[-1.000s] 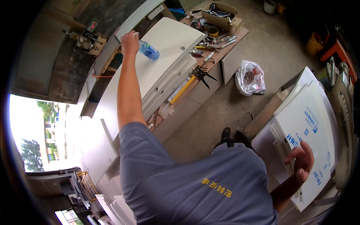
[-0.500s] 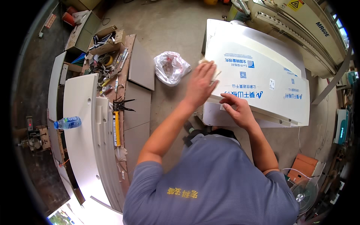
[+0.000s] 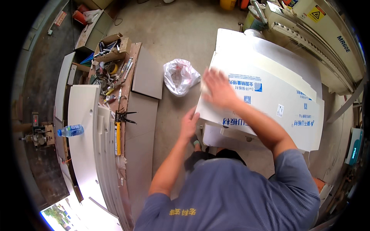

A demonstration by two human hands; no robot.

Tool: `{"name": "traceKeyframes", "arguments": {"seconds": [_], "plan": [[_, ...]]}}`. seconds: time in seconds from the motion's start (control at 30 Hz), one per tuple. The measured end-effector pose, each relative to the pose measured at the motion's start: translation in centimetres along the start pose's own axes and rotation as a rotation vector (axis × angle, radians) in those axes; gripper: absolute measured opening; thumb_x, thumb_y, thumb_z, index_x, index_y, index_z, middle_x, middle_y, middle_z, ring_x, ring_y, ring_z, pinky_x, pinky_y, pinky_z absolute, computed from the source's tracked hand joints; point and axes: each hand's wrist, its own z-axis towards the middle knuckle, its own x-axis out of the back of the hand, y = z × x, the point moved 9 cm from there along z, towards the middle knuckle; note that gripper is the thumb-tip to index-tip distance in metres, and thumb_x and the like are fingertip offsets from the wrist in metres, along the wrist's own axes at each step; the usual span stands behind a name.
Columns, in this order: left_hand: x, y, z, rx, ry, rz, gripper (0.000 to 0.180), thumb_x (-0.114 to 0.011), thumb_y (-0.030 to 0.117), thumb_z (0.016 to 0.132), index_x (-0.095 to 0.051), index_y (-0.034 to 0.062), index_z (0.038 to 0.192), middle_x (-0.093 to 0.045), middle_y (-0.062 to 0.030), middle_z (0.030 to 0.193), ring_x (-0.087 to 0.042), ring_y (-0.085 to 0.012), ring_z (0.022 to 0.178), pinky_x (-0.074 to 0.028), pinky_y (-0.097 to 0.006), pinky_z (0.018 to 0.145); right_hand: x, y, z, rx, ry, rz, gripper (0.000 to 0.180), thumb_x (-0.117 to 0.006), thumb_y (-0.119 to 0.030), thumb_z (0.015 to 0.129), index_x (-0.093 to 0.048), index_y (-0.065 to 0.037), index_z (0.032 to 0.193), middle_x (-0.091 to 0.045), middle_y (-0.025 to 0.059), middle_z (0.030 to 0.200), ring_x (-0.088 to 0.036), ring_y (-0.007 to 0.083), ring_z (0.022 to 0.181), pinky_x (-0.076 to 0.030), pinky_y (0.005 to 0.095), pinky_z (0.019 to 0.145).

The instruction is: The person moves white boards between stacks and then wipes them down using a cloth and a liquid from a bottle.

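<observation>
A large white board [image 3: 266, 92] with blue print lies on top of a few other panels in front of me. My left hand [image 3: 189, 123] grips its near left corner, with the thumb on the top face and the fingers toward the underside. My right hand [image 3: 219, 89], blurred by motion, is on the board's left edge with its fingers bent over it. A pale cloth [image 3: 203, 87] shows in part beside those fingers; the hand hides most of it.
An open white plastic bag [image 3: 179, 78] stands on the floor left of the boards. Further left, a bench holds tools, a yellow caulking gun [image 3: 118, 133], stacked white panels [image 3: 83, 127] and a water bottle [image 3: 71, 131]. A large machine [image 3: 327, 42] stands at the far right.
My left hand has left the board's left edge for its near corner. My right hand has moved from the near side to the left edge, where the cloth is. The board has turned slightly.
</observation>
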Motion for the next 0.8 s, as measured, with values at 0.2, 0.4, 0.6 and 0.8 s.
{"name": "traceKeyframes", "arguments": {"seconds": [0.2,0.4,0.6,0.8], "plan": [[-0.9,-0.3,-0.6,0.05,0.063,-0.099,0.042,-0.059,0.023,0.102,-0.056,0.0017,0.139,-0.066,-0.0014,0.118,-0.057,-0.0087,0.097,-0.047,-0.026,0.084,0.2,-2.0,1.8,0.019,-0.142,0.082,0.085,-0.053,-0.051,0.095,-0.028,0.006,0.153,-0.026,0.0243,0.161,-0.019,0.0357,0.152,-0.014,0.0467,0.125],[-1.1,-0.2,0.0,0.063,0.031,-0.178,0.039,-0.057,0.014,0.102,-0.056,-0.0039,0.137,-0.064,-0.0105,0.128,-0.059,-0.017,0.116,-0.045,-0.031,0.101,0.0,3.2,6.0,-0.046,-0.114,0.106,0.087,-0.053,-0.051,0.095,-0.024,0.006,0.154,-0.022,0.0233,0.163,-0.015,0.0345,0.154,-0.014,0.044,0.125],[-0.9,-0.7,-0.5,0.104,0.004,-0.241,0.04,-0.057,0.014,0.102,-0.054,-0.0051,0.137,-0.063,-0.0113,0.13,-0.059,-0.0177,0.117,-0.045,-0.031,0.102,-0.8,6.5,9.8,-0.089,-0.148,0.078,0.089,-0.05,-0.053,0.096,-0.018,0.004,0.156,-0.015,0.0222,0.165,-0.014,0.0344,0.154,-0.012,0.0435,0.126],[-0.4,-1.5,-0.3,0.115,0.025,-0.285,0.039,-0.058,0.014,0.102,-0.055,-0.0047,0.136,-0.064,-0.0115,0.128,-0.06,-0.0176,0.115,-0.046,-0.031,0.101,-1.3,0.7,5.6,0.009,-0.125,0.102,0.091,-0.054,-0.05,0.095,-0.017,0.006,0.156,-0.015,0.023,0.165,-0.013,0.0353,0.154,-0.012,0.0445,0.126]]}}
